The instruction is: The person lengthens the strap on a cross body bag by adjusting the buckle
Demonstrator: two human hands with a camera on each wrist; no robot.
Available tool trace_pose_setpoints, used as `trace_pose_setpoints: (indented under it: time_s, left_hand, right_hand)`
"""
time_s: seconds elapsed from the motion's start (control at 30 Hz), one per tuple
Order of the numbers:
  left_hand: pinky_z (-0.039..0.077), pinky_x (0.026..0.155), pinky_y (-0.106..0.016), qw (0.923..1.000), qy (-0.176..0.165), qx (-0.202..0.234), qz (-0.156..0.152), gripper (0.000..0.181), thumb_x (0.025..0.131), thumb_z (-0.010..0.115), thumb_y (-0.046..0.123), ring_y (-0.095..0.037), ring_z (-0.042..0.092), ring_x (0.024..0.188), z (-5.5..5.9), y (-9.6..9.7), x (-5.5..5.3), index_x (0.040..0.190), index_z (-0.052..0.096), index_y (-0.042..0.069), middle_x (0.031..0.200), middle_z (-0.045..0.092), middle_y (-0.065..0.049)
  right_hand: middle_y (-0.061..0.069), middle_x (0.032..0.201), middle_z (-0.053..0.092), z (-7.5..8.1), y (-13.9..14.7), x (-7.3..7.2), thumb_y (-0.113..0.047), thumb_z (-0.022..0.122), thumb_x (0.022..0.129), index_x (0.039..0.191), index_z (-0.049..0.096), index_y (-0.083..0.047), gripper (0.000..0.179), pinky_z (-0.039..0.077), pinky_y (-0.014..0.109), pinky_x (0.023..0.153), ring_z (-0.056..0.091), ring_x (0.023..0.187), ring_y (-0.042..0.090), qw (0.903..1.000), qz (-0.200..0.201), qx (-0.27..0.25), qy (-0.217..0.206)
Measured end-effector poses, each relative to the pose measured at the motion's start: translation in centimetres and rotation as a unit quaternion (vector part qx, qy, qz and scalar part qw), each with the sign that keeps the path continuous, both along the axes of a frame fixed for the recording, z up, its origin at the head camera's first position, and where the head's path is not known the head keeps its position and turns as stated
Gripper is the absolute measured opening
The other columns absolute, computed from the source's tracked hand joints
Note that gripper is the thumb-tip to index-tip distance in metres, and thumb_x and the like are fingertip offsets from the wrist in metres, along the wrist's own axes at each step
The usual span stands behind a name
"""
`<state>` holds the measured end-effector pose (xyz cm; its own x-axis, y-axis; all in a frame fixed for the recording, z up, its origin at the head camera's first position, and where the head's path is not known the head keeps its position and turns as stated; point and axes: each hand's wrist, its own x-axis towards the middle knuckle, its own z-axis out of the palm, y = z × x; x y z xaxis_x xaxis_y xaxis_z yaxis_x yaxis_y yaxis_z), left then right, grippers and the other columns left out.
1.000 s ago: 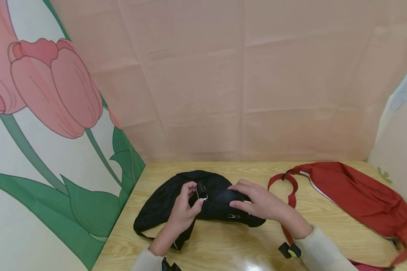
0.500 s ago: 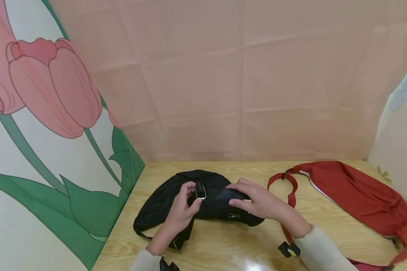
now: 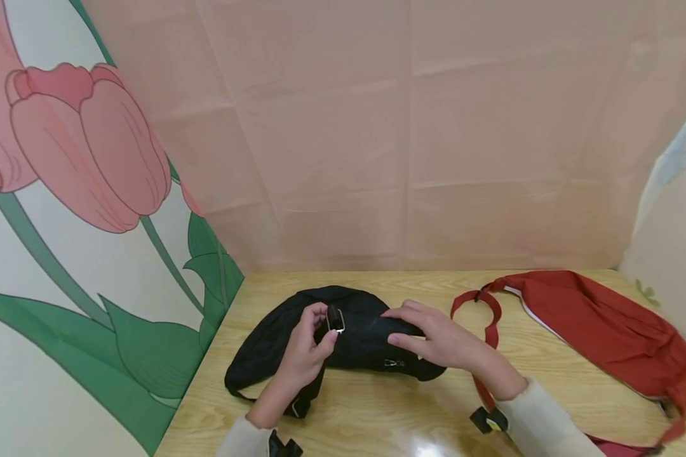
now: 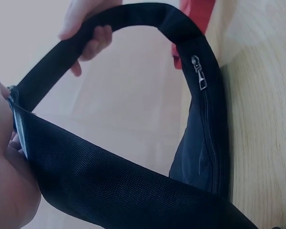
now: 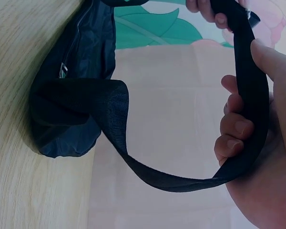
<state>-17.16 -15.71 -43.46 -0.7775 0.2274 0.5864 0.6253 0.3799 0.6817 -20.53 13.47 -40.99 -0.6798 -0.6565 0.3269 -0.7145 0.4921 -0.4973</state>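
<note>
A black sling bag (image 3: 274,339) lies on the wooden table, curved, with a zipper and metal pull (image 4: 199,74) on its side. My left hand (image 3: 300,352) pinches the bag's black strap at its silver metal buckle (image 3: 341,321), raised over the bag. With fingers curled round the strap (image 5: 253,90), my right hand (image 5: 276,138) holds it a little further along. In the left wrist view the strap arches up from the bag through both hands. A wide mesh length of strap (image 4: 109,171) runs from the left hand back down toward the bag.
A red bag (image 3: 600,330) of similar shape lies on the right side of the table (image 3: 377,419). Its red strap (image 3: 494,317) loops toward my right forearm. A pinkish cloth backdrop (image 3: 406,139) stands behind, with a tulip-printed panel (image 3: 91,152) at the left.
My left hand has shifted slightly left with the buckle. The right hand stays nearly in place, and the bags lie where they were.
</note>
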Motion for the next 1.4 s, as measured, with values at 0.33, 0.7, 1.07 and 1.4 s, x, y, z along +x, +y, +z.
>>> trace_pose_setpoints:
  time_s: [0.33,0.7,1.07,1.4]
  left_hand:
    - [0.051,0.078,-0.031,0.9998,0.018,0.003,-0.008,0.038,0.091,0.06,0.009,-0.017,0.059,0.089,0.3,-0.4,-0.3,0.125,0.047,-0.001,0.105,0.064,-0.013]
    - [0.052,0.069,-0.03,0.9999,0.012,0.008,-0.002,0.035,0.092,0.058,0.008,-0.013,0.057,0.086,0.4,-0.7,-0.3,0.124,0.047,0.0,0.104,0.064,-0.014]
    - [0.05,0.072,-0.029,0.9996,0.009,0.017,-0.02,0.033,0.094,0.057,0.008,-0.015,0.057,0.088,0.2,-0.9,-0.1,0.124,0.047,-0.002,0.106,0.063,-0.016]
    - [0.049,0.076,-0.028,0.9991,-0.007,0.027,-0.033,0.03,0.097,0.056,0.007,-0.013,0.056,0.091,0.2,-0.9,0.1,0.124,0.047,-0.002,0.107,0.064,-0.017]
  right_hand:
    - [-0.006,0.11,0.062,0.0,0.4,0.0,-0.047,0.057,0.101,0.136,0.062,-0.018,0.045,0.053,0.037,0.086,0.057,0.095,0.011,0.9999,-0.008,0.001,-0.014]
    - [-0.015,0.107,0.06,-0.6,1.0,-0.3,-0.043,0.061,0.1,0.134,0.063,-0.022,0.039,0.052,0.032,0.085,0.055,0.094,0.004,0.9998,-0.011,-0.015,0.007]
    - [-0.013,0.11,0.062,-1.1,1.5,-0.7,-0.037,0.063,0.101,0.133,0.063,-0.022,0.036,0.053,0.037,0.086,0.057,0.096,0.007,0.9996,0.004,-0.029,0.002]
    - [-0.01,0.11,0.063,-1.2,1.6,-0.7,-0.034,0.062,0.101,0.133,0.064,-0.017,0.035,0.053,0.039,0.086,0.059,0.097,0.012,0.9993,0.007,-0.035,-0.006]
